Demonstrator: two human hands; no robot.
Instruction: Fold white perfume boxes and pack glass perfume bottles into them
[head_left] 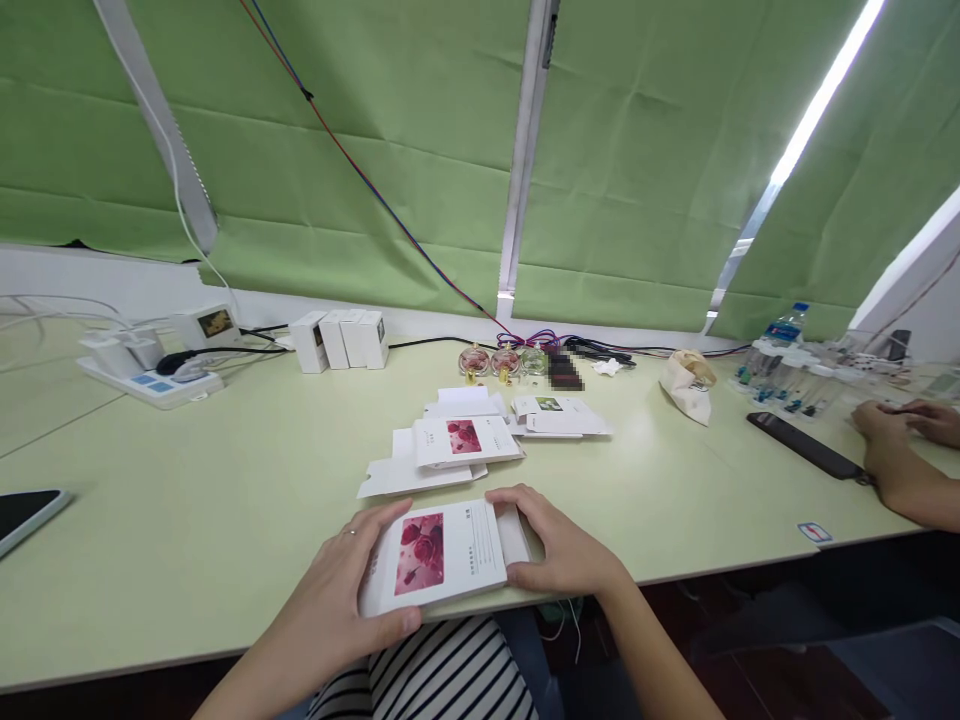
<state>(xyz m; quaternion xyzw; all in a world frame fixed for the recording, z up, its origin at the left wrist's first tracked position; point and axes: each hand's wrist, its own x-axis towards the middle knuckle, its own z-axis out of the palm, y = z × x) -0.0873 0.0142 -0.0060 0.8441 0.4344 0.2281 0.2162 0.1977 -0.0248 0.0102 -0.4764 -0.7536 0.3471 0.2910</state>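
Observation:
A white carton with a red rose picture [420,553] lies at the table's front edge, between my two hands. My left hand [341,575] is wrapped round its left end, thumb at the near edge and fingers over the far edge. At the other end, my right hand [559,548] pinches the end flap between thumb and fingers. Just beyond lie flattened white cartons [469,440], the upper one also bearing roses. Beside them is another flat carton [559,414] with a green picture.
Small round glass bottles [505,360] stand at the back, with upright white boxes [349,340] further left. A power strip [150,375] and a phone [30,515] are on the left. To the right are a crumpled bag [686,383], a dark phone [806,446] and another person's hands [889,425].

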